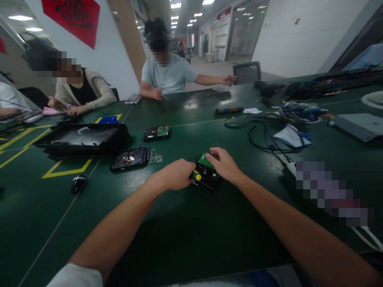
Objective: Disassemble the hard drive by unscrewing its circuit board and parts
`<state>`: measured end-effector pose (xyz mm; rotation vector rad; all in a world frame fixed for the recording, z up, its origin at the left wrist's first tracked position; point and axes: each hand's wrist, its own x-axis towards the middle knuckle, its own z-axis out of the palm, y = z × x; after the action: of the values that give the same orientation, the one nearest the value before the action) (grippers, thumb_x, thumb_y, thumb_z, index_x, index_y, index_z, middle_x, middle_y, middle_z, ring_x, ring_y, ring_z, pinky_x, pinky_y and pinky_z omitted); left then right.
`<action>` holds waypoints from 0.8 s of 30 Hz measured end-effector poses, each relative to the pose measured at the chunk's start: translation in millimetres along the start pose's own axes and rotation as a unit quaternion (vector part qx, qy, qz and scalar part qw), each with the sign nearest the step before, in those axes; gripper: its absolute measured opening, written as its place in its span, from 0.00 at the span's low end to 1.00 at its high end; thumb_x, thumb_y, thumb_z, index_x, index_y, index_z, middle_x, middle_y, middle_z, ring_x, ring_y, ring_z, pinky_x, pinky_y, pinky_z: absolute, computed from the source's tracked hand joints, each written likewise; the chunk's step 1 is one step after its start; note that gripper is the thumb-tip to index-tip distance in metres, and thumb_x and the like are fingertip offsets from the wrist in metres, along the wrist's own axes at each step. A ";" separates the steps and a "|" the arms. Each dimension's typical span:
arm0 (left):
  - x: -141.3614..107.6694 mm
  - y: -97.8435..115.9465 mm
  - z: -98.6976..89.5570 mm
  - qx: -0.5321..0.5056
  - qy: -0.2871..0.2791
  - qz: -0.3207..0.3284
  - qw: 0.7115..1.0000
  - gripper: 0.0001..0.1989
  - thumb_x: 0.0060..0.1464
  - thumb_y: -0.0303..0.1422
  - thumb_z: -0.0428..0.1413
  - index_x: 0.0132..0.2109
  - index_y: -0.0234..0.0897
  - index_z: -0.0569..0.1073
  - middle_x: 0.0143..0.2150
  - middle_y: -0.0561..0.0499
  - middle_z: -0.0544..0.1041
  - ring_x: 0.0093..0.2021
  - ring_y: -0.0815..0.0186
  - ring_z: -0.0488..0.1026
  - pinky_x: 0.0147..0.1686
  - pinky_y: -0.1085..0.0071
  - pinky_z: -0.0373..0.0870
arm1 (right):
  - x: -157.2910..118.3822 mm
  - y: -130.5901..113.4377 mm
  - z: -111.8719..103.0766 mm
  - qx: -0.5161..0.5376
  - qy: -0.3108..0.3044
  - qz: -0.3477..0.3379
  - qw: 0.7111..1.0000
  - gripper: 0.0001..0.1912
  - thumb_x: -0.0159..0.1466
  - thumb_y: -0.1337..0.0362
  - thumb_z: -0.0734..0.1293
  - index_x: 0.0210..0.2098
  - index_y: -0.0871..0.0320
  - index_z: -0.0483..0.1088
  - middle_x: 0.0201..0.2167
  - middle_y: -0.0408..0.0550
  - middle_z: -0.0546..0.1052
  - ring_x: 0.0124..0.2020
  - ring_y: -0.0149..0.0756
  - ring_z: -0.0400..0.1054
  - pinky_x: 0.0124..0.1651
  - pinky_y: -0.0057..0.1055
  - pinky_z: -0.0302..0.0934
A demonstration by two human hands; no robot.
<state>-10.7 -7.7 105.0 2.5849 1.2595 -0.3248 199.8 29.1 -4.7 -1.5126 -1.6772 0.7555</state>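
A black hard drive [206,180] with a green circuit board [206,160] lies on the table in front of me. My left hand [178,173] is closed around a screwdriver [196,175] whose yellow handle end points toward me; its tip is hidden. On the drive's far right side, my right hand [223,162] grips the edge, thumb over the green board and fingers partly hidden. Left of my hands rests another hard drive [129,159], a bare circuit board [155,157] beside it. Farther back sits a third hard drive [157,133] with its green board facing up.
A black plastic tray [85,139] and a computer mouse [78,184] are at the left. Cables [263,137], a white-and-blue glove [291,136], a power strip [291,169] and a grey box [359,125] occupy the right. Two people [167,75] work across the green table.
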 end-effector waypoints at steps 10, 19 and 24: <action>-7.0 12.6 -1.6 -0.073 0.019 0.027 0.997 0.07 0.64 0.36 0.62 0.39 0.37 0.78 0.39 0.45 0.85 0.37 0.57 0.82 0.34 0.67 0.67 | 19.4 9.2 -4.9 0.035 -0.054 -0.057 0.996 0.21 0.72 0.55 0.68 0.60 0.57 0.74 0.56 0.57 0.80 0.56 0.43 0.76 0.62 0.47 0.68; -11.3 -27.2 -15.4 -0.339 0.226 -0.011 0.913 0.13 0.63 0.40 0.61 0.46 0.39 0.66 0.38 0.49 0.82 0.34 0.63 0.82 0.34 0.68 0.75 | 14.4 -2.0 -17.3 -0.083 -0.134 -0.115 0.981 0.27 0.68 0.53 0.72 0.62 0.58 0.75 0.62 0.60 0.77 0.64 0.52 0.69 0.68 0.55 0.62; 2.6 -28.8 -22.6 -0.431 0.273 -0.011 0.860 0.17 0.62 0.40 0.64 0.42 0.40 0.63 0.33 0.51 0.80 0.29 0.65 0.81 0.26 0.73 0.74 | 19.0 -4.3 -16.3 -0.113 -0.142 -0.125 0.975 0.27 0.67 0.50 0.72 0.60 0.58 0.77 0.59 0.60 0.78 0.61 0.53 0.70 0.66 0.54 0.62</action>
<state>-30.0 18.5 121.9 1.8862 1.1887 0.8503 210.4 46.5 10.5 -1.3524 -2.1848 0.6875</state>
